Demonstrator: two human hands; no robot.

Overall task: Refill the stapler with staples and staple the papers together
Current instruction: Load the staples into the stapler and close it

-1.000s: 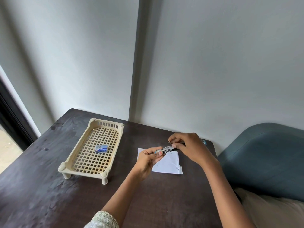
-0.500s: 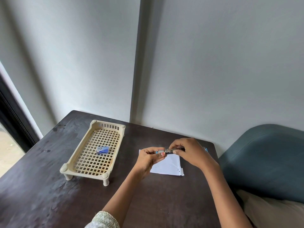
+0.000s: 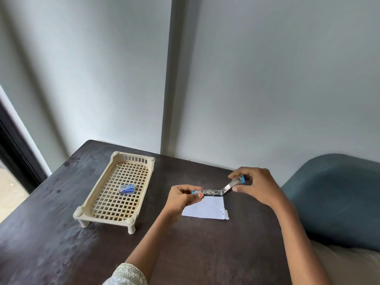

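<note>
A small metal stapler (image 3: 213, 192) with blue ends is held in the air above the white papers (image 3: 207, 207). My left hand (image 3: 183, 197) pinches its base end. My right hand (image 3: 255, 186) grips the top arm, which is swung up and away to the right, so the stapler stands hinged open. The papers lie flat on the dark table (image 3: 61, 243), partly hidden by my left hand. A small blue staple box (image 3: 127, 189) rests in the cream tray (image 3: 98, 186), left of both hands.
The cream lattice tray stands on short legs at the table's left middle. A grey wall runs close behind the table. A blue-grey cushioned seat (image 3: 337, 202) is at the right, next to my right arm. A dark window frame (image 3: 18, 157) is at the far left.
The stapler was held closed between both hands; now my right hand has swung its top arm up and to the right, opening it. My left hand stays on the base.
</note>
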